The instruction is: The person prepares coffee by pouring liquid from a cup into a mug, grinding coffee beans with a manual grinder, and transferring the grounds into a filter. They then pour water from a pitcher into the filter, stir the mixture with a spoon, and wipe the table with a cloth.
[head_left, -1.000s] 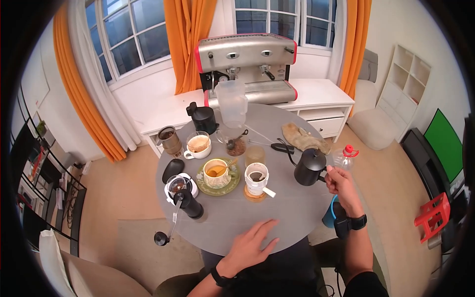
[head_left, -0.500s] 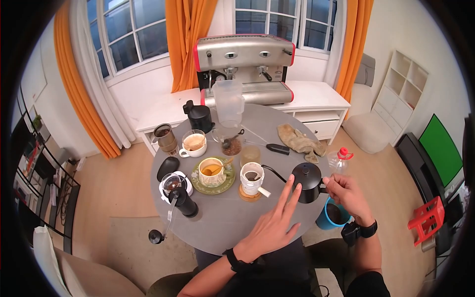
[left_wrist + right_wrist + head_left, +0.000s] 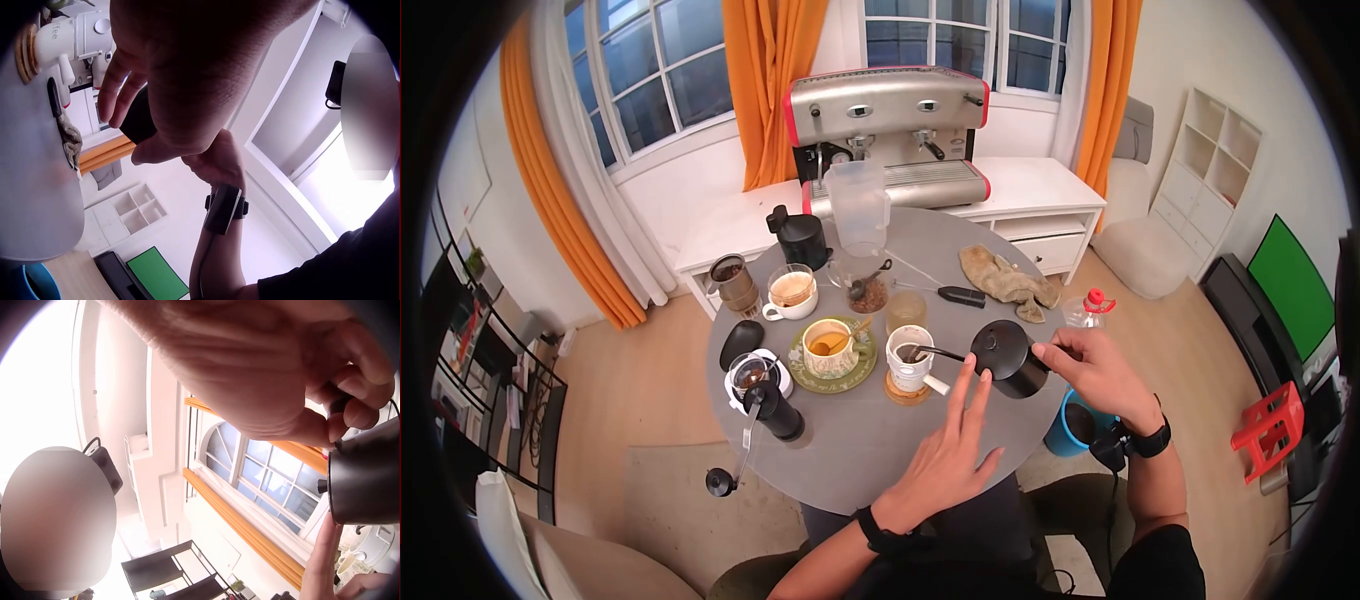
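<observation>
My right hand (image 3: 1103, 378) grips the handle of a black gooseneck kettle (image 3: 1012, 365), lifted off the table and tipped to the left. Its thin spout ends over the mouth of a white coffee dripper (image 3: 909, 374), with dark grounds inside. The dripper stands on a wooden coaster (image 3: 907, 395), its white handle pointing right. My left hand (image 3: 945, 468) has straight fingers, the tips at the kettle's near side by the lid. In the right wrist view, curled fingers wrap the handle of the kettle (image 3: 369, 472), and a finger of the left hand (image 3: 322, 559) reaches its lid edge.
A yellow-lined cup (image 3: 828, 345) sits on a green plate (image 3: 868, 370) left of the dripper. Further left is a black hand grinder (image 3: 778, 412). Behind stand a clear pitcher (image 3: 858, 210) and a glass (image 3: 906, 312). A cloth (image 3: 1008, 280) lies at the back right.
My right hand has raised the kettle and swung it left, tipping it so the spout reaches the dripper. My left hand has come up from the table's front edge to the kettle.
</observation>
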### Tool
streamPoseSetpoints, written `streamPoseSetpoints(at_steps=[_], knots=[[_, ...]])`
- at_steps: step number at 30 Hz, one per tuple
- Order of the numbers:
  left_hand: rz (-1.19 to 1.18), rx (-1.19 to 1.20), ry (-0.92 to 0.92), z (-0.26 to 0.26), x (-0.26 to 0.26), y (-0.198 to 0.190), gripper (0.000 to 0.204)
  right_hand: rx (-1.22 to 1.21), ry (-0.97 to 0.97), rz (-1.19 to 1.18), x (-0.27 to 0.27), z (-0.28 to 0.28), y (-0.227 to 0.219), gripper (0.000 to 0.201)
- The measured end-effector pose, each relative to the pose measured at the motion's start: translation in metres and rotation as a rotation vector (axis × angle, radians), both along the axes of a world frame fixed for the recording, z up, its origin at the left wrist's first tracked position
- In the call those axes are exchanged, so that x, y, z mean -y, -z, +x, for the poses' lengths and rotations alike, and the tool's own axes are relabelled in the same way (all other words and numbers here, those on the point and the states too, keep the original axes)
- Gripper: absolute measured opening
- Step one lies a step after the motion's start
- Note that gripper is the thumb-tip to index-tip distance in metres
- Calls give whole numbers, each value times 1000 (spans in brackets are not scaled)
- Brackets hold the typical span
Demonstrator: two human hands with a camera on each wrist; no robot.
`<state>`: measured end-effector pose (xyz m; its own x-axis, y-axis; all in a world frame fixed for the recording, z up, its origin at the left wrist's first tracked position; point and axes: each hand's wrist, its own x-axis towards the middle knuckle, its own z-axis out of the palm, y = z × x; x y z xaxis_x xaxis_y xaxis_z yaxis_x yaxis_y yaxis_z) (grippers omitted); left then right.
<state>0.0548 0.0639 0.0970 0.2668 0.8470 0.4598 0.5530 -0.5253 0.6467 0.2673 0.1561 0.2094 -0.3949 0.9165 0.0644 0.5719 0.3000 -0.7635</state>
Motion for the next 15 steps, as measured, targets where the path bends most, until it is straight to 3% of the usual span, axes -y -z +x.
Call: streamPoseSetpoints(at_steps=[8, 12, 15], knots=[[12, 110, 10, -1, -2, -7, 109, 61, 23, 76, 4, -17, -14, 42], [-30, 86, 38, -2, -5, -10, 110, 25, 27, 189, 2, -14, -5, 40], [-49, 64, 58, 0, -3, -10, 110, 28, 53, 143, 9, -10, -11, 40]])
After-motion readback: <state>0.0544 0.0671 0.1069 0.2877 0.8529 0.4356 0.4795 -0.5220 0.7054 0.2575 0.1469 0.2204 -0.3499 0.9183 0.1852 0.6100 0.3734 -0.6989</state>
